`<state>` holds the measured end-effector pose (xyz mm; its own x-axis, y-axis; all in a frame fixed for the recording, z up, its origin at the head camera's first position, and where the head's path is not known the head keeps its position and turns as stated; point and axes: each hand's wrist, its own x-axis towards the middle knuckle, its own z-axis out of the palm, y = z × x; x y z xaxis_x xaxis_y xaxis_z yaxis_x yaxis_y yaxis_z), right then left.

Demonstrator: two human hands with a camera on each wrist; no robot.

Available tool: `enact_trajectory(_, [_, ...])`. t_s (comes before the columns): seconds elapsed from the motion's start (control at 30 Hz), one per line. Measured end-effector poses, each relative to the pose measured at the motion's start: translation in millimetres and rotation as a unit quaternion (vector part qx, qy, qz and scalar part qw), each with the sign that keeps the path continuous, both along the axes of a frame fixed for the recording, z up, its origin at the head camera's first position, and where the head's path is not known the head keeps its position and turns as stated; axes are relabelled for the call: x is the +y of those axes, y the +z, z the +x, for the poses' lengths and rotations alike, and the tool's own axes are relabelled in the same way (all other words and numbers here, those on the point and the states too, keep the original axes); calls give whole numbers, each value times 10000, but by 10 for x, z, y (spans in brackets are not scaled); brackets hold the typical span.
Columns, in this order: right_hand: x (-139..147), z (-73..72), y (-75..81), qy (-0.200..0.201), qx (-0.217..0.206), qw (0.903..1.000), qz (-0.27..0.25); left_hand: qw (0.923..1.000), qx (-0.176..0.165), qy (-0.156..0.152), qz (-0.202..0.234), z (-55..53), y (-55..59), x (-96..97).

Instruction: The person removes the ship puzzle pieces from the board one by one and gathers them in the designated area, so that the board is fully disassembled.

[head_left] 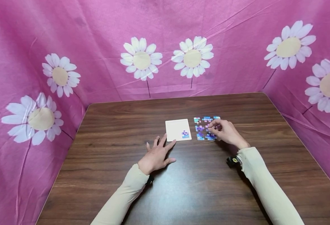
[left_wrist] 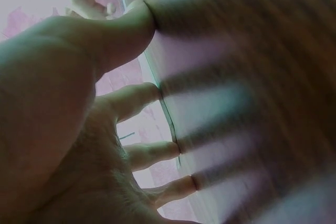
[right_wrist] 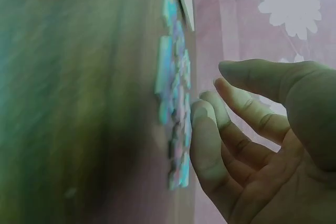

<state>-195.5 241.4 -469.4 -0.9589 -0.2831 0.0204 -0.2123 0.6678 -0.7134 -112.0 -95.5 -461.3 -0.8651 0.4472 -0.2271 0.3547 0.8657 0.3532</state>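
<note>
A square white puzzle board (head_left: 175, 127) lies on the table, one blue and purple jigsaw piece (head_left: 185, 134) set in its near right corner. My left hand (head_left: 155, 157) is spread out, with fingertips at the board's near left edge. To the right of the board, several loose jigsaw pieces (head_left: 200, 136) lie in rough rows. Over their right side hovers my right hand (head_left: 228, 133), fingers bent. In the right wrist view a gap shows between thumb and fingers, with nothing seen in it; the pieces (right_wrist: 165, 69) lie just beyond the fingertips. The hand partly covers some pieces.
The dark wood-grain table (head_left: 111, 134) reaches back to a pink curtain (head_left: 103, 40) printed with white daisies. The curtain also runs along the left and right sides. A dark wrist camera (head_left: 233, 161) sits at the right cuff.
</note>
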Motion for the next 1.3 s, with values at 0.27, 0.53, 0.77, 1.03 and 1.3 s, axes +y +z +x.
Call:
enact_trajectory(0.27, [-179,-92,87,116,515,9985,111,10000,-58,29,-25,-7,-9,-6])
enact_trajectory(0.53, [-327,-164,141,129,332,9994,40,10000,41,7,-30,-12,-23,0])
enact_trajectory(0.77, [-475,-210,126,340,201,9992,-35,10000,81,-11,-19,-20,-40,-2])
enact_trajectory(1.03, [-645,-226,100,517,260,9983,90,10000,52,0,-28,-25,-29,3])
enact_trajectory(1.3, [-775,-234,13,724,284,9968,183,9999,37,35,-102,-32,-14,-1])
